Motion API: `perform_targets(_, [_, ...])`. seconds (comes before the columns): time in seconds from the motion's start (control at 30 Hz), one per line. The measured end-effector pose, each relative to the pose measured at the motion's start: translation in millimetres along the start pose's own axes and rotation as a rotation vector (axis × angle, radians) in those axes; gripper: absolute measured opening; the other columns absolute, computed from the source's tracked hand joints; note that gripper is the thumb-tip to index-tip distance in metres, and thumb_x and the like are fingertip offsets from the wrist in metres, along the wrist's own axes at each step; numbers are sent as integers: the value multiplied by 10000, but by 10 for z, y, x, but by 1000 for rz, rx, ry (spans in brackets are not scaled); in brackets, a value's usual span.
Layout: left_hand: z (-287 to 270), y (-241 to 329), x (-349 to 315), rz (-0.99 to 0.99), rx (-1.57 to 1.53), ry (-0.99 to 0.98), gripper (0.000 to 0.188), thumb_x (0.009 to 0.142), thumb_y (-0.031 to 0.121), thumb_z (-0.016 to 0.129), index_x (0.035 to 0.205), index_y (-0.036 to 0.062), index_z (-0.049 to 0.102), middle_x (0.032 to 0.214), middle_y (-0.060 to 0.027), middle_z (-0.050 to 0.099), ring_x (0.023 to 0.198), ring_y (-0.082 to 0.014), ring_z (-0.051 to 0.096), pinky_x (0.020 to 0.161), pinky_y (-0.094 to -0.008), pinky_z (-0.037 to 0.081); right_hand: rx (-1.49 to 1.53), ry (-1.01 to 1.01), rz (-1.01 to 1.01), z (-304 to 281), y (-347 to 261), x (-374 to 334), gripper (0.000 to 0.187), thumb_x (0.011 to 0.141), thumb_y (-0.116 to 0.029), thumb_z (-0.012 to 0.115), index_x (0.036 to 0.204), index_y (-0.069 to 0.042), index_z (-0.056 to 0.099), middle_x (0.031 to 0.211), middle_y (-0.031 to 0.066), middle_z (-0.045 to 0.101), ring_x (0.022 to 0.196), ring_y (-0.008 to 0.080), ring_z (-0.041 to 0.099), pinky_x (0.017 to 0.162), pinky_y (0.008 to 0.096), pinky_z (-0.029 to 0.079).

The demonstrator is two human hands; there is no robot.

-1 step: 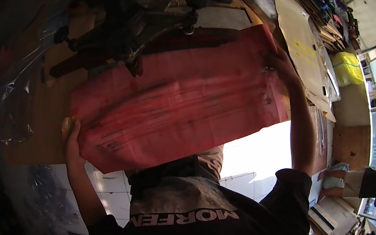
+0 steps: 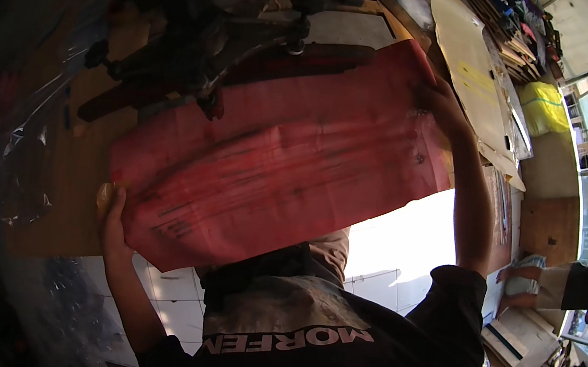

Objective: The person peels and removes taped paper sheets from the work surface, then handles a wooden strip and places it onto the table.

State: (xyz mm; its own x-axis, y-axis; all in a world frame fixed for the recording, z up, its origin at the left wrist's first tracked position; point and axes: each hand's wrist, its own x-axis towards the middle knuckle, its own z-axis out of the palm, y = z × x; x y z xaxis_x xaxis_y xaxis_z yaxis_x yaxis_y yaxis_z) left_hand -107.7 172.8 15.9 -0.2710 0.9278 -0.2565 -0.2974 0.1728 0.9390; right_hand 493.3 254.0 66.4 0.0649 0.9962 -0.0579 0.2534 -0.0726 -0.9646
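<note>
The wide, creased red sheet with dark streaks (image 2: 273, 173) spans the gap between the fingers of 2 bare hands. The left hand (image 2: 114, 223) grips its left edge, fingers closed on it. The right hand (image 2: 444, 107) touches its upper right end; those fingers are in shadow, so I cannot tell whether they are closed. Ahead of the left fingers, beyond the sheet's far edge, is a dark metal frame with knobs (image 2: 215, 50). Just beyond the right fingers lies a translucent cream panel with yellow marks (image 2: 471, 69); farther right of them sits a bulging yellow sack (image 2: 546, 111). Clear, crinkled plastic film (image 2: 24, 158) lies left of the left fingers.
</note>
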Motion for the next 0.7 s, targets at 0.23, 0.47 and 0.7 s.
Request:
perform_targets(0.23, [-137,24,-152,-51,134,8,387,893,168,689,1228,35,549,1170,-55,604,1046,-159,597,881,-314,505,-513,267,-103,77,-105,-543,287,896,-130,587,1142,17,601,854,52,652,740,98,576,668,274,475])
perform_targets(0.47, [63,57,-533,-50,104,-173,266,885,141,687,1104,41,574,995,-3,592,909,-86,565,810,-265,482,-491,452,73,-117,-576,-1589,218,944,-82,523,1129,10,590,897,0,595,818,71,509,741,231,438])
perform_targets(0.7, [957,-171,-936,-86,53,-596,195,945,134,605,1106,56,531,923,4,587,884,-60,560,778,-237,454,-396,984,-187,-1539,-636,-3104,356,941,-169,612,1236,22,553,1058,66,594,869,118,559,761,254,464])
